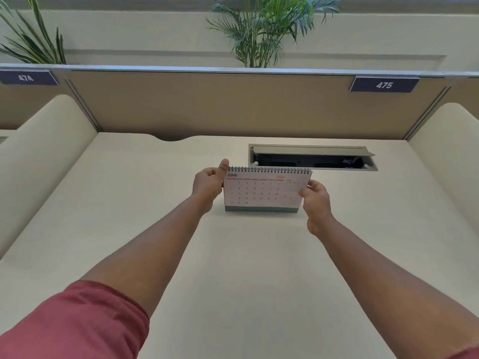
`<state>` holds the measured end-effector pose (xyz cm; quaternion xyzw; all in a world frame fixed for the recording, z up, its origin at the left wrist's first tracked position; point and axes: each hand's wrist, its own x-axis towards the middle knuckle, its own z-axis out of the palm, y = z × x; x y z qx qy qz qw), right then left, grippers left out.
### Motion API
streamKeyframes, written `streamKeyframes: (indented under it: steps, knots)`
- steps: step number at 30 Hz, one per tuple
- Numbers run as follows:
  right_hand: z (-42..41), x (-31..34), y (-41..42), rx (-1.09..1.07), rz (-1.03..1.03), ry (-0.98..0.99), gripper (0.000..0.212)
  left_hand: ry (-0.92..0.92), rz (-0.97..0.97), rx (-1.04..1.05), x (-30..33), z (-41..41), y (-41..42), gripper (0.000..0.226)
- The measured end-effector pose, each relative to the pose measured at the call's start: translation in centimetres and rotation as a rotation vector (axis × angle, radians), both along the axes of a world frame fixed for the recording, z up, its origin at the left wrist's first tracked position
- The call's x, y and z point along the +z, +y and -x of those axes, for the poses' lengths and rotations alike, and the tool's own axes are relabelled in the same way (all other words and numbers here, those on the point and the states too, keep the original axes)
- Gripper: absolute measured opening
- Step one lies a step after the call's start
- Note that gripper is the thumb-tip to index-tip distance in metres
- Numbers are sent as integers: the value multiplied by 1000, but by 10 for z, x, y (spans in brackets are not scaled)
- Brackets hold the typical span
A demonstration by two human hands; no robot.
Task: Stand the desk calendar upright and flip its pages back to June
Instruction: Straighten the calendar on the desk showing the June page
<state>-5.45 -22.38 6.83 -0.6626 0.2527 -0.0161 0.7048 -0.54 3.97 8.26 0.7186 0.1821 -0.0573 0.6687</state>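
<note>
A spiral-bound desk calendar (261,191) stands upright on the cream desk (233,268), its base on the surface. The page facing me reads JUNE 2026, with a green strip along the bottom. My left hand (208,183) grips its left edge near the spiral, thumb up at the top corner. Over on the calendar's other side, my right hand (316,200) pinches the right edge of the page between thumb and fingers.
An open cable tray (313,158) with a raised lid is sunk into the desk just behind the calendar. A tan partition (233,104) with plates 474 and 475 closes the back. Rounded side dividers stand left and right. Potted palms rise behind the partition.
</note>
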Motion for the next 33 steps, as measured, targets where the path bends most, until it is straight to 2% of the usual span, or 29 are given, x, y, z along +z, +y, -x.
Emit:
streamKeyframes:
  steps: [2,7,11,16,22,26,33]
  knots:
    - [0,2,0,-9,30,30,5,7,-16,38,-1,2,-1,65]
    - [3,5,-4,113,7,36,46,81,-29,-36,1,7,-2,97]
    - [3,-1,-11,166,-36,45,69,126,18,-85,-11,10,-3,94]
    - [0,-7,-16,207,-128,67,68,132,100,-132,-25,12,-8,84]
    - [-2,-32,-24,187,-287,136,65,165,129,-202,-44,11,-9,97]
    - [-7,-43,-24,190,-314,176,59,226,181,-216,-62,7,-11,104]
    - [-26,-61,-28,235,-292,196,62,249,203,-222,-80,-5,-16,88]
